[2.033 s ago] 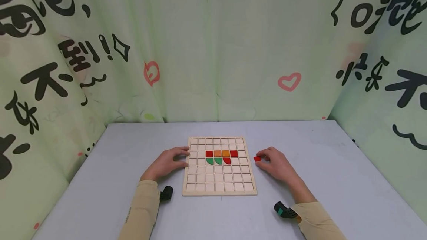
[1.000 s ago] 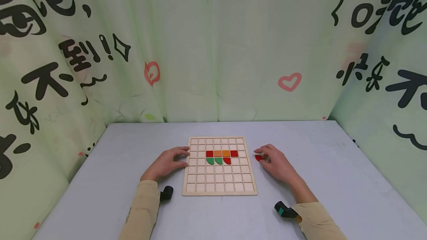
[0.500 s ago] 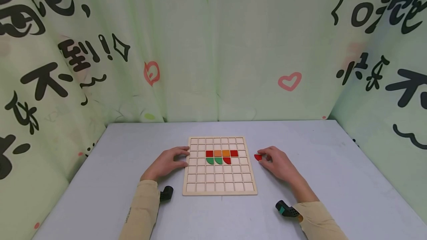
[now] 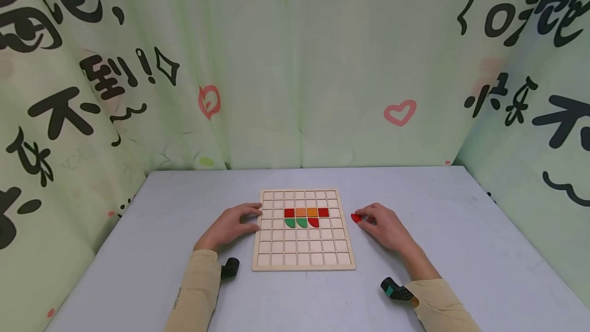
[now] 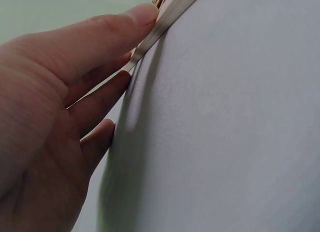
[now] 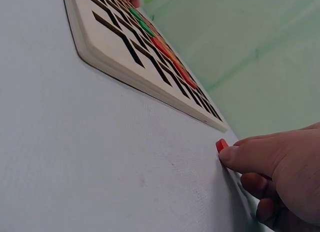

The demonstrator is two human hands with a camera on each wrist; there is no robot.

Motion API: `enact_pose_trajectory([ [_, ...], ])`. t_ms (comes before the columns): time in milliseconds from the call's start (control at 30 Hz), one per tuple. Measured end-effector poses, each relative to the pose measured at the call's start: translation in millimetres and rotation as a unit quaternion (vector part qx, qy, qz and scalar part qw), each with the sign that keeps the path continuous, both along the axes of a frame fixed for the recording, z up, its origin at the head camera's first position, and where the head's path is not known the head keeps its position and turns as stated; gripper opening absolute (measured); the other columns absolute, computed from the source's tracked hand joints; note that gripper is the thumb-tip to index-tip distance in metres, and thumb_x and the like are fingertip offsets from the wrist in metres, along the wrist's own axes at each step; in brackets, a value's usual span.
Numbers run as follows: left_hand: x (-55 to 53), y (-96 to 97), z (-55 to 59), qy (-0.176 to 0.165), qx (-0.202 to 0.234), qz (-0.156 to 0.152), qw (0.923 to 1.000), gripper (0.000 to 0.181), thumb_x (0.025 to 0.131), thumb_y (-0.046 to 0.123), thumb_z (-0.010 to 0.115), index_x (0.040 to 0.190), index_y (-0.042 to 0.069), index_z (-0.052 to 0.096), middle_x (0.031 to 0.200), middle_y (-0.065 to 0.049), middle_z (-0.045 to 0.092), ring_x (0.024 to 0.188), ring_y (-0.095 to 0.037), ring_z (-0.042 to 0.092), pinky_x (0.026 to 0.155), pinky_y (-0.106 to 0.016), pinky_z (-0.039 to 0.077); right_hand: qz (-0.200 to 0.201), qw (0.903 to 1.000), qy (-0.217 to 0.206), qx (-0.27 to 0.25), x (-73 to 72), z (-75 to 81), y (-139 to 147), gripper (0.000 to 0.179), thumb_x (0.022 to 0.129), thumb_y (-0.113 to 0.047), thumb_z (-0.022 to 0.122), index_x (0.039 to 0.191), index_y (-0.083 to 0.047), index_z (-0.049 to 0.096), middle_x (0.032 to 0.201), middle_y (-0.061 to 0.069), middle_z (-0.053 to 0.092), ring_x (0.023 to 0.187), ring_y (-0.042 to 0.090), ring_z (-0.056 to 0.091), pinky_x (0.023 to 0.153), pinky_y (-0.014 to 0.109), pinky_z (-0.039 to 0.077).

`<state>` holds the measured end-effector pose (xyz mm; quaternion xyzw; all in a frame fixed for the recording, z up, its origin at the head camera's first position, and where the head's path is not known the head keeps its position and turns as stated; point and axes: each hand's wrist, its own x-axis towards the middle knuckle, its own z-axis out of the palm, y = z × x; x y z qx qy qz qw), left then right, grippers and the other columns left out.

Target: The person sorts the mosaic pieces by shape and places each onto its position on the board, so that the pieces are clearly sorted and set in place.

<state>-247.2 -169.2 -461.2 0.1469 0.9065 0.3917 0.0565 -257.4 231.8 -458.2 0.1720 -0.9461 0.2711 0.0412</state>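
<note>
A square wooden grid board (image 4: 302, 265) lies on the table. Along its left edge my left hand (image 4: 233, 225) rests with fingers and thumb extended; the left wrist view has the thumb (image 5: 142, 15) on the frame's side. To the right of the board, my right hand (image 4: 381, 225) pinches a red quarter-circle tile (image 4: 356, 218) between thumb and finger, just above the table. In the grid, one row has a red square (image 4: 289, 212), two orange squares (image 4: 306, 212) and another red square (image 4: 323, 212). Below it are two green quarter-circles (image 4: 296, 223) and a red one (image 4: 314, 223).
The board and both hands are on a white-covered table (image 4: 184, 183). Behind and at both sides hangs a pale green curtain (image 4: 299, 65) with black lettering and red hearts. A black camera mount sits at each wrist, including the right one (image 4: 395, 289).
The red tile turns in my right fingers, showing a straight-edged shape at first and a quarter-circle later. The right hand shifts only slightly. My left hand and the board stay put.
</note>
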Motion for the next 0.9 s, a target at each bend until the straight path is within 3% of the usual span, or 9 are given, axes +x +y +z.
enact_pose_trajectory([
  [500, 0.0, 0.9, -0.1, 0.0, -0.001, 0.002, 1.0, 0.041, 0.085, 0.018, 0.077, 0.123, 0.008, 0.067, 0.143, -0.001, 0.053, 0.138, -0.027, 0.04, 0.114, -0.045, 0.033, -0.003, 0.9991, 0.006, -0.042, 2.6, 1.9, -3.9, 0.026, 0.088, -0.004, 0.071, 0.114, -0.003, 0.07, 0.106, 0.012, 0.063, 0.09, 0.023, 0.063, 0.08, 0.042, 0.055],
  [900, 0.3, 0.8, 0.7, -0.003, -0.005, 0.006, 1.0, 0.041, 0.085, 0.017, 0.077, 0.124, 0.008, 0.067, 0.144, -0.001, 0.052, 0.139, -0.027, 0.039, 0.114, -0.045, 0.033, 0.031, 0.997, -0.017, -0.069, 4.2, 8.2, -19.8, 0.026, 0.089, -0.007, 0.071, 0.114, -0.005, 0.071, 0.108, 0.01, 0.063, 0.092, 0.022, 0.064, 0.081, 0.039, 0.057],
])
